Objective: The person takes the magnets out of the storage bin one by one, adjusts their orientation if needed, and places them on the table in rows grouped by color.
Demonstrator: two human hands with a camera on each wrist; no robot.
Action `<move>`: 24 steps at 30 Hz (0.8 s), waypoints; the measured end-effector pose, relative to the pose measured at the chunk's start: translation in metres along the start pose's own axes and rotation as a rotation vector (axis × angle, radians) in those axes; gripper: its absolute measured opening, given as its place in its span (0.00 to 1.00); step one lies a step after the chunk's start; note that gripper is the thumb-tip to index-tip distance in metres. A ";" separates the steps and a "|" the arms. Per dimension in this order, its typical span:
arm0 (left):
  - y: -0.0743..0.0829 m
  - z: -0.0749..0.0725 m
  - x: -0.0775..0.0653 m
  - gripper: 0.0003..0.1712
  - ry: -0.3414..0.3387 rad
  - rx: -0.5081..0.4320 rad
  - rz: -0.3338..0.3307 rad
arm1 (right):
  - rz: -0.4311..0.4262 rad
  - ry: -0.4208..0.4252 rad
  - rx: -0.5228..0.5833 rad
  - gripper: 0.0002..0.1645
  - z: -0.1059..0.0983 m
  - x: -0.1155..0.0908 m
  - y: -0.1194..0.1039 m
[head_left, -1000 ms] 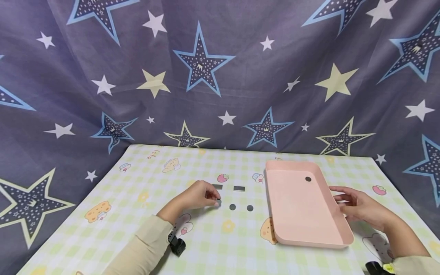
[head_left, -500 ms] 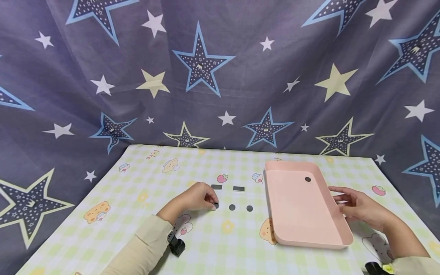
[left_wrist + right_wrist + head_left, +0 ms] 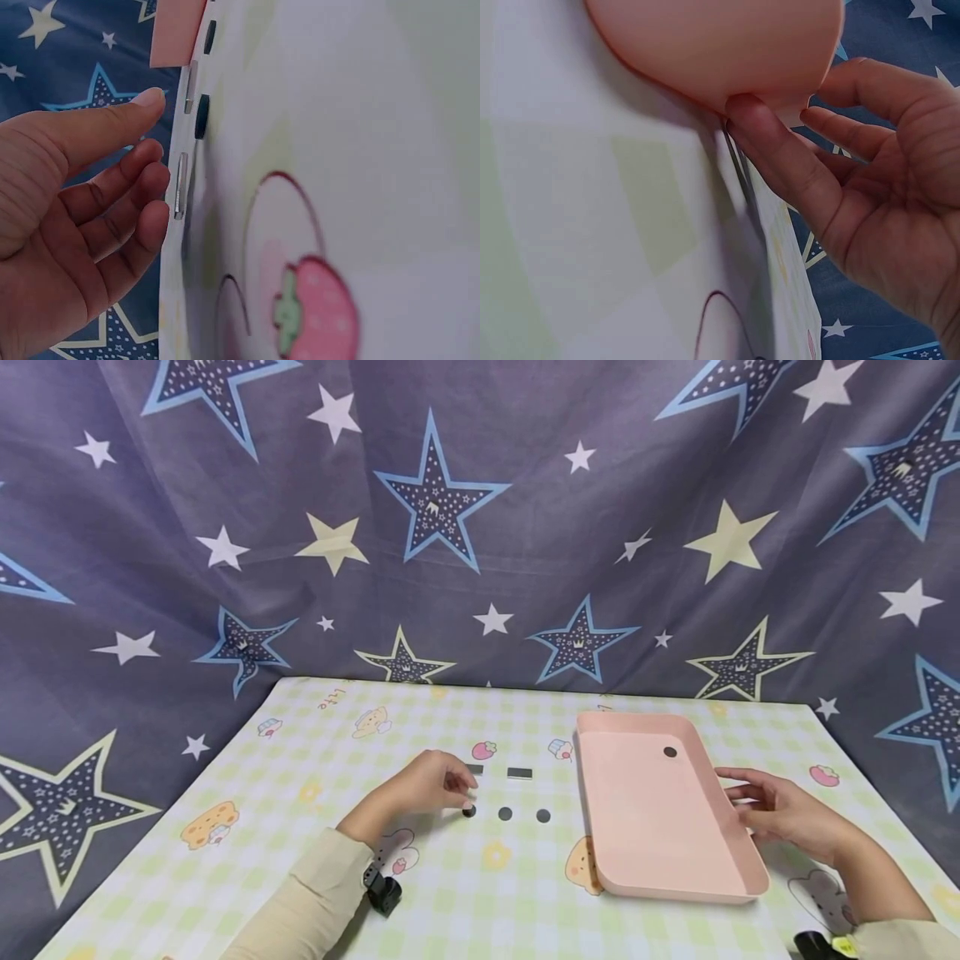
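Three dark round discs lie in a row on the checked tablecloth: a left disc [image 3: 469, 812], a middle disc [image 3: 505, 813] and a right disc [image 3: 543, 816]. Just above the left one is my left hand [image 3: 429, 783]; in the left wrist view its thumb and fingers stand apart with nothing between them. A pink tray [image 3: 667, 827] sits to the right, holding another dark disc [image 3: 670, 752] near its far end. My right hand [image 3: 795, 814] touches the tray's right outer wall with thumb and fingertips, the fingers extended and not wrapped round it.
Behind the discs lie two flat dark rectangular pieces, a right piece [image 3: 520, 773] and a left piece [image 3: 476, 769] partly covered by my left hand. A star-patterned curtain [image 3: 480, 585] hangs behind the table's far edge.
My left hand has set the disc it was pinching flat at the row's left end, then let go and lifted slightly. The right hand and tray stay put.
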State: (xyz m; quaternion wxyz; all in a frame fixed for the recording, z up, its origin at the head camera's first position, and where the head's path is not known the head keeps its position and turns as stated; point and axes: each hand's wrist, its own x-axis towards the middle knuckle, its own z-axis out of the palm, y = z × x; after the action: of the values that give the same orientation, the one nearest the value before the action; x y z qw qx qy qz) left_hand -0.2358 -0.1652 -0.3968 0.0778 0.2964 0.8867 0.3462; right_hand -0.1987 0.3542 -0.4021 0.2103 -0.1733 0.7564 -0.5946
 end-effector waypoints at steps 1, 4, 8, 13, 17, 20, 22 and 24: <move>0.001 -0.001 0.001 0.08 0.006 -0.002 0.004 | -0.005 0.001 -0.001 0.32 0.000 0.000 0.000; 0.003 -0.003 0.003 0.09 0.021 -0.008 0.017 | -0.007 0.008 -0.008 0.32 0.000 0.000 0.001; 0.006 -0.004 0.008 0.11 0.036 -0.019 0.053 | 0.012 0.023 -0.016 0.33 0.000 0.000 0.001; 0.010 -0.003 0.013 0.12 0.061 -0.034 0.077 | 0.035 0.042 -0.033 0.34 0.001 0.000 0.000; 0.014 -0.002 0.018 0.12 0.075 -0.050 0.088 | 0.039 0.044 -0.036 0.34 0.001 0.000 -0.001; 0.017 -0.001 0.022 0.12 0.077 -0.067 0.105 | 0.043 0.043 -0.029 0.34 0.001 0.000 -0.001; 0.019 0.000 0.025 0.12 0.074 -0.078 0.117 | 0.044 0.043 -0.026 0.34 0.001 0.001 -0.001; 0.022 0.002 0.028 0.12 0.067 -0.087 0.128 | 0.039 0.041 -0.023 0.33 0.001 0.001 -0.001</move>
State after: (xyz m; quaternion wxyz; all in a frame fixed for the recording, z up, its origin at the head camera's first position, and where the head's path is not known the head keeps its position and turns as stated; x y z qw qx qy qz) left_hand -0.2474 -0.1354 -0.3819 0.0386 0.3372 0.8521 0.3985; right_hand -0.1984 0.3526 -0.4020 0.2042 -0.1485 0.7705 -0.5853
